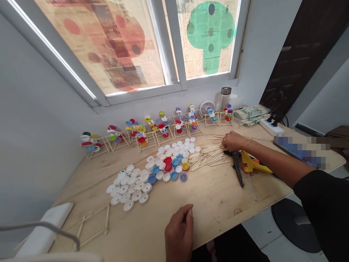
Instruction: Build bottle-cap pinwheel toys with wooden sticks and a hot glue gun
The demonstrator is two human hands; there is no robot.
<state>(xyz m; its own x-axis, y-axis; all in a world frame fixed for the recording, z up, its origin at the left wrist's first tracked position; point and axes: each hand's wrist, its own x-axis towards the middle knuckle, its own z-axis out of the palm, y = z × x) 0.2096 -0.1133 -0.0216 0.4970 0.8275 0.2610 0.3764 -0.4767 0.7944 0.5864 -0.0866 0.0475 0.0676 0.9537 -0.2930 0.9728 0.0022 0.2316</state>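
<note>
While the right hand [231,141] was bent down at the right end of the loose wooden sticks [214,155], whether it gripped one could not be told; the left hand [178,233] was loosely closed by the near edge of the wooden table [209,214]. Near the right hand lay black shears [238,169] and a yellow glue gun [253,164]. Left of the sticks spread white, blue and red bottle caps [136,183]. Beyond stood stick-framed models with bottle-cap wheels [141,139], and a small white fan [205,107].

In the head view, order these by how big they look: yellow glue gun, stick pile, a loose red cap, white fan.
Stick pile
Yellow glue gun
White fan, partly hidden
Loose red cap
</note>
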